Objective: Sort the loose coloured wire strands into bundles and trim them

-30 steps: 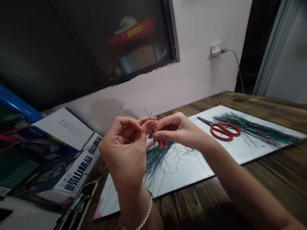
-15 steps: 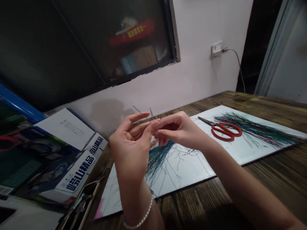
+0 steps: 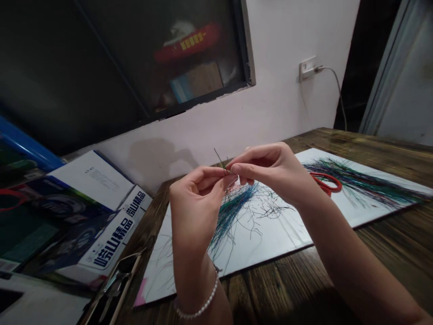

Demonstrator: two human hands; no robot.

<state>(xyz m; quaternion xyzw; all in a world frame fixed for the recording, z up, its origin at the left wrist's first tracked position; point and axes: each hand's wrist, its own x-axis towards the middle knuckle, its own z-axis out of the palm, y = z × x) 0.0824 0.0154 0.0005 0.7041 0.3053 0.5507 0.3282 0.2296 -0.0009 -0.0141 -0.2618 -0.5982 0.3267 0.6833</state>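
Observation:
Thin green wires stick up from between my fingertips, crossing one another above the board. My left hand pinches them between thumb and forefinger, a beaded bracelet round its wrist. From the right, my right hand pinches the same wires, its fingertips touching the left ones. Exactly where each wire is gripped is too small to tell. Below and behind the hands, a loose bundle of blue and green wires lies on a white board. Red-handled scissors rest on it, their blades hidden by my right hand.
A second bundle of coloured wires lies on the board's right side. Boxes with printed labels stand at the left, beside an open tray of metal pieces. The wooden table meets the wall, where a plugged-in socket sits.
My right hand has risen and turned, with its wrist further right, now covering the scissor blades. The left forefinger has come down from its raised position to close on the wires with the thumb.

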